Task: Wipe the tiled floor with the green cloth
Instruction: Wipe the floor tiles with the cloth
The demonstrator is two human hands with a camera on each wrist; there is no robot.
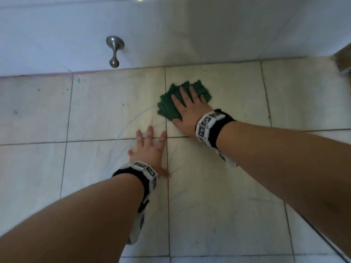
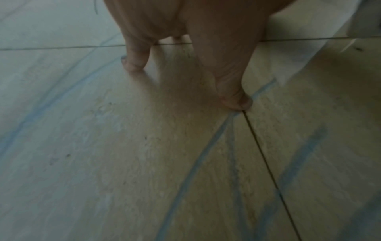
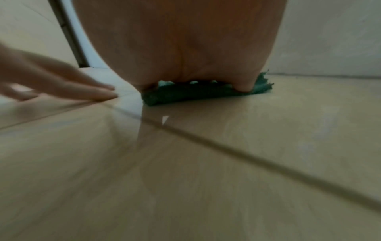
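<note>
The right hand (image 1: 190, 114) lies palm down on the folded dark green cloth with zigzag edges (image 1: 171, 107), its grip unclosed: the fingers (image 1: 183, 93) are straight and spread, pressing the cloth flat rather than curling round it, and the thumb reaches off the cloth's near edge onto the floor. The right wrist view shows the palm (image 3: 185, 48) bearing down on the cloth (image 3: 195, 96), which is squashed against the tile. That forearm comes in from the lower right, wearing a black wristband with white marker tags (image 1: 210, 128). The left hand (image 1: 150, 150) rests open just beside it and nearer the person, fingers splayed, fingertips (image 2: 135, 62) touching the pale beige tiled floor (image 1: 218, 205) among faint blue curved lines (image 2: 198, 166), across a grout joint. The cloth sits on a tile close to the white wall (image 1: 171, 25), from which a brushed metal door stop (image 1: 114, 51) sticks out.
</note>
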